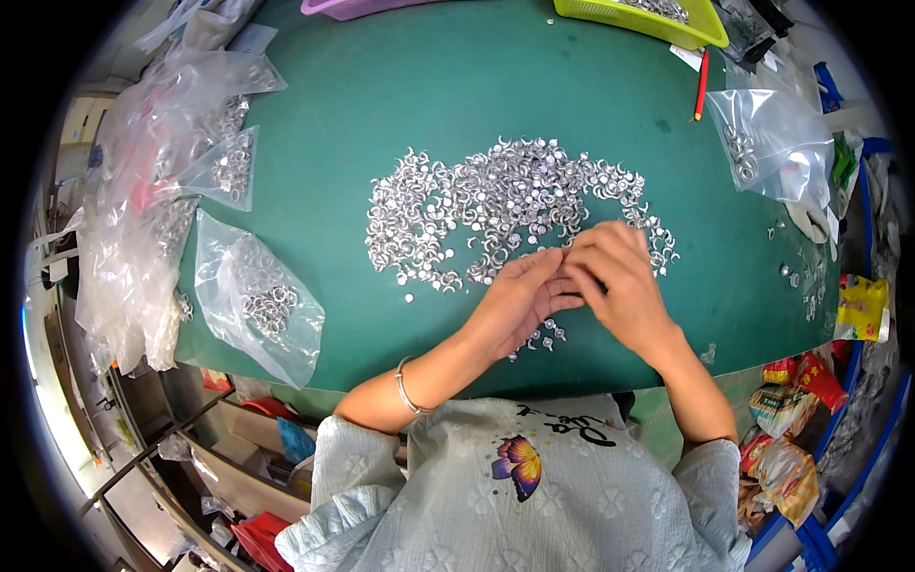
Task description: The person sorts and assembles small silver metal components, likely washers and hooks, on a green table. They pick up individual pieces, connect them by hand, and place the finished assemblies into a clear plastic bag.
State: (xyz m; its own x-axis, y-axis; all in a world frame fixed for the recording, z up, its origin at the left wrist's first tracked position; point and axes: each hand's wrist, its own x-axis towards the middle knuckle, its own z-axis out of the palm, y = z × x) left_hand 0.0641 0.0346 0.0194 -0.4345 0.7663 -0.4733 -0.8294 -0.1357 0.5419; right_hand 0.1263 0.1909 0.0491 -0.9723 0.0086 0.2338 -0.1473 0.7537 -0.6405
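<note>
Rings of small silvery metal (505, 205) lay heaped at centre frame on the green table (381, 86). Both hands met at the heap's lower right edge: the left hand (519, 300) cupped palm-up, the right hand (620, 286) arched over it, fingers (572, 255) pinched together, seemingly on one tiny piece, though too small to confirm. Sorting looked underway; picking another would need a fine pinch. Bagged rings (262, 296) sat lower left.

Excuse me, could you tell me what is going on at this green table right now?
A person sits at a green-topped table, both hands together at the near edge of a wide heap of small shiny silver metal pieces. The left hand lies palm up with the right hand meeting it at the fingertips; whatever they pinch is too small to tell. Clear plastic bags of the same pieces lie to the left.
</note>
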